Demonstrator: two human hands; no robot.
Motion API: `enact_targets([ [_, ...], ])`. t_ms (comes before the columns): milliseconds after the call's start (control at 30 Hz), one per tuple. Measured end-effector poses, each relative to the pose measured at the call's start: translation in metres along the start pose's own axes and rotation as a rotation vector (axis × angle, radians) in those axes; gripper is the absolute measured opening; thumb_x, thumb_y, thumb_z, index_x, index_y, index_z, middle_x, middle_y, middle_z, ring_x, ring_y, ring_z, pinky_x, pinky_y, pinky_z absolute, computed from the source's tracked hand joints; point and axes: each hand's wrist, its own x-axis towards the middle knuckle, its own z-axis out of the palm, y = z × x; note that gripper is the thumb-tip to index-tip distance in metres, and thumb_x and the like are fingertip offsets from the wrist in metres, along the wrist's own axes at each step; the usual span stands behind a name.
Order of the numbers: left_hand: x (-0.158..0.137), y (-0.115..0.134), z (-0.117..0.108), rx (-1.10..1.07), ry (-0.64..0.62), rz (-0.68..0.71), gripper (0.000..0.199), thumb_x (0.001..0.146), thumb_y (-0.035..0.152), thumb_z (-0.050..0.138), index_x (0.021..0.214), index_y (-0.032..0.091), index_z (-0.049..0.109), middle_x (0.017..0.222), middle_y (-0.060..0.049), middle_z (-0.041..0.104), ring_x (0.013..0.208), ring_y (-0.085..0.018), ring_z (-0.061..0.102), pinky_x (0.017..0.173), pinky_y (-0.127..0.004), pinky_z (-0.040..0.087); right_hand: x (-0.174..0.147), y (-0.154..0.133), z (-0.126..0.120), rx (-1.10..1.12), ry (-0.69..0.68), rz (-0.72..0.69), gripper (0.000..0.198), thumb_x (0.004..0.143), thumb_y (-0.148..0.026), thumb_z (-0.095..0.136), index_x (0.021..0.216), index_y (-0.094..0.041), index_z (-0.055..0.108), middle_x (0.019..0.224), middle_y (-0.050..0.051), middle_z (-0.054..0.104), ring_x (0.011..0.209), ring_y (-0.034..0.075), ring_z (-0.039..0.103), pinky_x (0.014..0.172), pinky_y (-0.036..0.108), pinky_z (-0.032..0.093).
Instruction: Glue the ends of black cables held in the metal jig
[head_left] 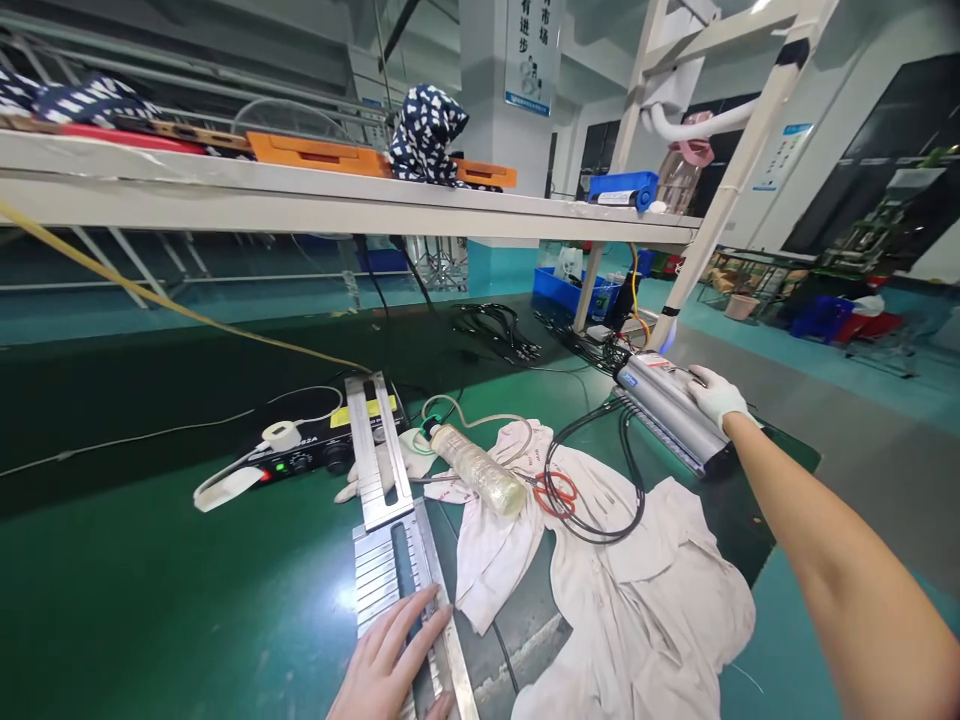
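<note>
My left hand [394, 655], bare, rests on a slotted metal fixture [375, 572] at the bottom middle, its fingers stretched over the slot and right rail. Farther up lies a second slotted metal plate [367, 460], resting over a black control box [300, 455]. My right hand [716, 393], in a white glove, lies on top of a long silver device [667, 405] at the right, fingers extended. A black cable [551, 465] loops from near this device over a white cloth [630, 600]. Between the hands lie red-handled scissors [556, 494] and a clear bottle [480, 470] with a green cap.
Bundles of black cables [499, 330] lie at the back of the green table [187, 590]. A shelf [337, 205] crosses above, carrying orange trays [319, 153] and a blue bin [622, 188]. A yellow cord [172, 305] runs down from the left.
</note>
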Motion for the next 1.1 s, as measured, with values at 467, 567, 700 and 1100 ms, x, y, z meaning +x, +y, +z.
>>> enact_targets([
  [467, 0.015, 0.019, -0.03, -0.19, -0.128, 0.004, 0.057, 0.086, 0.031, 0.059, 0.141, 0.024, 0.045, 0.148, -0.016, 0.046, 0.133, -0.034, 0.048, 0.103, -0.056, 0.048, -0.228, -0.196, 0.076, 0.157, -0.422, -0.889, 0.014, 0.083, -0.028, 0.064, 0.09, -0.017, 0.069, 0.098, 0.008, 0.066, 0.097, 0.023, 0.059, 0.091, 0.038, 0.045],
  [567, 0.015, 0.021, -0.033, -0.256, -0.169, -0.041, 0.059, 0.083, 0.028, 0.061, 0.141, 0.024, 0.045, 0.15, -0.016, 0.044, 0.135, -0.034, 0.044, 0.107, -0.057, 0.044, -0.221, -0.205, 0.077, 0.173, -0.494, -0.849, 0.029, 0.091, -0.035, 0.062, 0.112, -0.015, 0.063, 0.112, 0.009, 0.063, 0.103, 0.023, 0.06, 0.093, 0.044, 0.049],
  [700, 0.015, 0.021, -0.035, -0.318, -0.201, -0.067, 0.06, 0.082, 0.027, 0.062, 0.14, 0.023, 0.046, 0.15, -0.015, 0.042, 0.136, -0.034, 0.041, 0.11, -0.057, 0.04, -0.203, -0.203, 0.076, 0.227, -0.641, -0.782, 0.03, 0.096, -0.039, 0.056, 0.12, -0.021, 0.06, 0.126, 0.009, 0.059, 0.107, 0.02, 0.06, 0.092, 0.041, 0.054],
  [1100, 0.016, 0.022, -0.037, -0.352, -0.196, -0.082, 0.061, 0.079, 0.023, 0.062, 0.138, 0.023, 0.047, 0.15, -0.015, 0.043, 0.135, -0.034, 0.041, 0.11, -0.058, 0.039, -0.168, -0.195, 0.03, 0.585, -0.656, -0.645, 0.043, 0.082, -0.057, 0.062, 0.08, -0.016, 0.071, 0.082, 0.004, 0.071, 0.079, 0.021, 0.065, 0.072, 0.031, 0.053],
])
